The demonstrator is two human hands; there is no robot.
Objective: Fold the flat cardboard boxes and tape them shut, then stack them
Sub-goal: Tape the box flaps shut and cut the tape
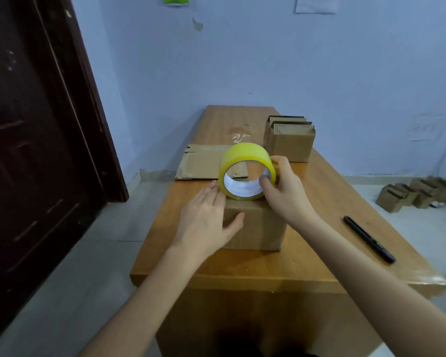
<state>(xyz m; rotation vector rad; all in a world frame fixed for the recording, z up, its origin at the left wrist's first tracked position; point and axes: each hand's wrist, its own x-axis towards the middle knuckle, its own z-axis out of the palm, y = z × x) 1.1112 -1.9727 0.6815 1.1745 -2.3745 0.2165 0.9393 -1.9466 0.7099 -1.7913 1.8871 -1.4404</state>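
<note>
Yellow tape roll (247,171) at frame centre, standing on edge atop folded box (255,225) | right hand (285,191) grip: thumb through core, fingers curled round roll | left hand (206,220) grip: flat, fingers straight, pressing box's left top | box mid-tabletop (307,264) | flat cardboard (204,163) behind it.

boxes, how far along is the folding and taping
Done: two folded boxes stand at the table's far right. In hand: the left hand presses on a folded box while the right hand holds the tape roll on its top. Left: a flat box lies unfolded, and nothing on the table is stacked.
</note>
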